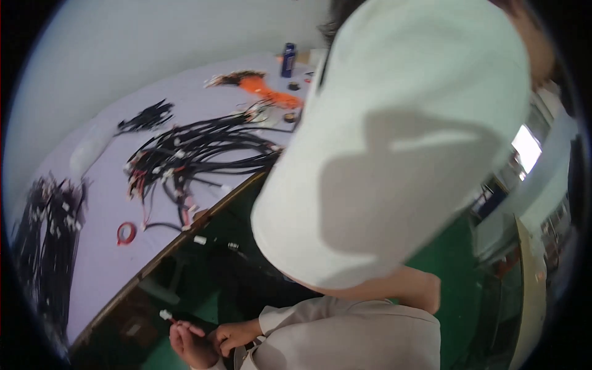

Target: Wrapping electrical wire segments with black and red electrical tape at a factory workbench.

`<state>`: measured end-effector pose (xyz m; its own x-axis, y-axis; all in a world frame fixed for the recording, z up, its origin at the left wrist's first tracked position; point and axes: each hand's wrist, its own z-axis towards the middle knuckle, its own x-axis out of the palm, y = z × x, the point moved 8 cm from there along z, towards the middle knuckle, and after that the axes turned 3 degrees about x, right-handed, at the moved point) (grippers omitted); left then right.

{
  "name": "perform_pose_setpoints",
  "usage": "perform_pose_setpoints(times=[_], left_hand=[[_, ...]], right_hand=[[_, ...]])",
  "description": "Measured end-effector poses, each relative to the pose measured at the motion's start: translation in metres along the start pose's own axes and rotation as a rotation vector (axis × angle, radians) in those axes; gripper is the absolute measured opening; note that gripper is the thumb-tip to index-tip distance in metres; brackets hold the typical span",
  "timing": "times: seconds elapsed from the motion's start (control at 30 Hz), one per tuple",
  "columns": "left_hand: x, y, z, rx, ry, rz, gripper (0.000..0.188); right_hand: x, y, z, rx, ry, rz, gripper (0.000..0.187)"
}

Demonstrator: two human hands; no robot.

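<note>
Low in the view, my left hand (191, 342) is closed on a thin red wire, with a white connector (165, 314) sticking out past its fingertips. My right hand (237, 336) is beside it, fingers curled in against the left palm; whatever they grip is hidden. Both hands are below the table's edge, in front of my lap. Beyond them, at the edge of the table, are a small white connector (200, 240) and another small pale piece (233, 246). Their cables are hard to make out.
A co-worker's white sleeve (394, 142) and bare forearm (376, 288) block the middle and right. On the lilac table (102, 271) lie black cable bundles (209, 148), more cables (52, 240), a red tape roll (126, 233), orange wires (268, 92) and a blue can (288, 60).
</note>
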<state>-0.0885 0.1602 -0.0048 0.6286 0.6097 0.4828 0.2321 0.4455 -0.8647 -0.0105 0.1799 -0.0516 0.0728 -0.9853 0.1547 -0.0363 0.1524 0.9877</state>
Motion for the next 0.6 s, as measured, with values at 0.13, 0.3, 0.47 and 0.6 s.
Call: perform_pose_setpoints(times=[0.13,0.3,0.47,0.6], left_hand=[[0.014,0.007,0.001,-0.116,0.08,-0.065,0.022],[0.034,0.014,0.003,-0.301,0.1,-0.108,0.034],[0.063,0.022,0.013,-0.357,0.178,-0.185,0.028],[0.086,0.022,0.02,-0.445,0.254,-0.383,0.024]], right_hand=[[-0.013,-0.002,-0.012,-0.013,-0.082,-0.046,0.011],[-0.024,0.003,-0.028,0.012,-0.075,0.049,0.011],[-0.044,0.012,-0.046,0.041,-0.211,0.118,0.009],[-0.06,0.023,-0.058,0.014,-0.329,0.123,0.01]])
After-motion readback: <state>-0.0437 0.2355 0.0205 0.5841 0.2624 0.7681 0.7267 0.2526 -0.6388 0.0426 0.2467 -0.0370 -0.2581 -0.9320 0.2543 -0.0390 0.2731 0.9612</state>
